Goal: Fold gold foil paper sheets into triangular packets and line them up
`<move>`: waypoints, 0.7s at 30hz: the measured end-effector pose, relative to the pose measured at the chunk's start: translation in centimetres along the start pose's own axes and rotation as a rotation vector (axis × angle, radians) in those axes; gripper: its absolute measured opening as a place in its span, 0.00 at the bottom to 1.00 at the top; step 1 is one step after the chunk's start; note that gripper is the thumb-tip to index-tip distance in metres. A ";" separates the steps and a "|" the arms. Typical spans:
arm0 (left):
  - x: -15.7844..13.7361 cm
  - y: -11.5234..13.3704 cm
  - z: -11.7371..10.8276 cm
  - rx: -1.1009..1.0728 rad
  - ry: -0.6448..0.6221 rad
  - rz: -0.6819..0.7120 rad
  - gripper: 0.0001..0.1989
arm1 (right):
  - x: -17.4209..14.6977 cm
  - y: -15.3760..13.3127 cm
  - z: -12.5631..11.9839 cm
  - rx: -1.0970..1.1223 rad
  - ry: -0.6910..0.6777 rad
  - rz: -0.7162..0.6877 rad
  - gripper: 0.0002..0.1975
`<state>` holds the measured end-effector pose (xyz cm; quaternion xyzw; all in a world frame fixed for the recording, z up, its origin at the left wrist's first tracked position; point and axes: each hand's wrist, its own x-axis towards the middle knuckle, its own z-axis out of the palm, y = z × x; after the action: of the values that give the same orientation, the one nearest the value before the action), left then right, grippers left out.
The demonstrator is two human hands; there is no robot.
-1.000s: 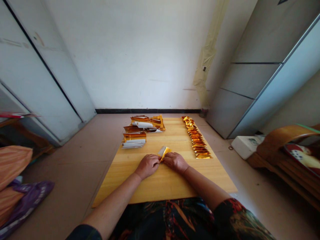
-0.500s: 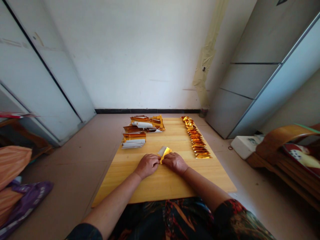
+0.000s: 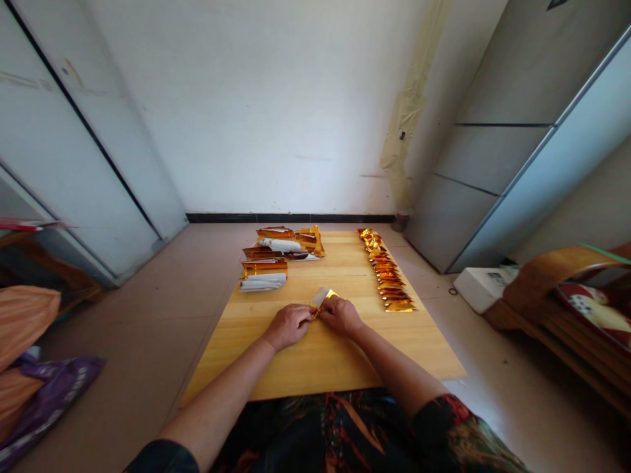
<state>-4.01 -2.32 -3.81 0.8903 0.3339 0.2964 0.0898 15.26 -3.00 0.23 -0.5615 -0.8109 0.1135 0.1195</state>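
Between my two hands, low over the middle of the wooden table, is a sheet of gold foil paper with a pale back, partly folded. My left hand pinches its near left edge with curled fingers. Bent over its right side, my right hand is closed on the foil and hides part of it. A stack of gold and white foil paper lies to the far left. Along the right side runs a row of several folded gold foil pieces, overlapping one another.
The wooden table reaches to my lap. More foil sheets lie at its far left. A grey fridge stands right, with a white box and a wooden seat nearby. Bags are on the left.
My right hand has moved slightly left and over the foil, covering more of its gold side. More of the pale back shows. My left hand has barely shifted.
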 end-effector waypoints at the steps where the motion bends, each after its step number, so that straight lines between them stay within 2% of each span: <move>1: 0.0 0.0 0.0 -0.001 0.000 0.003 0.12 | 0.1 -0.1 0.0 -0.016 -0.012 0.016 0.09; 5: 0.0 0.1 -0.1 0.019 -0.010 0.020 0.12 | 0.4 -0.4 0.0 -0.083 -0.033 0.090 0.12; 10: 0.3 0.3 -0.5 0.019 -0.041 0.062 0.12 | 0.6 -0.8 -0.3 -0.124 -0.062 0.097 0.13; 14: 0.3 0.6 -0.7 0.022 -0.054 0.035 0.12 | 0.6 -1.0 -0.6 -0.128 -0.075 0.096 0.12; 21: 0.0 1.2 -1.0 0.029 -0.083 -0.034 0.18 | 0.7 -0.9 -0.7 -0.134 -0.096 0.084 0.13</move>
<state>-3.94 -3.28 -2.59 0.8973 0.3492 0.2527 0.0954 14.47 -2.58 1.27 -0.5957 -0.7972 0.0906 0.0377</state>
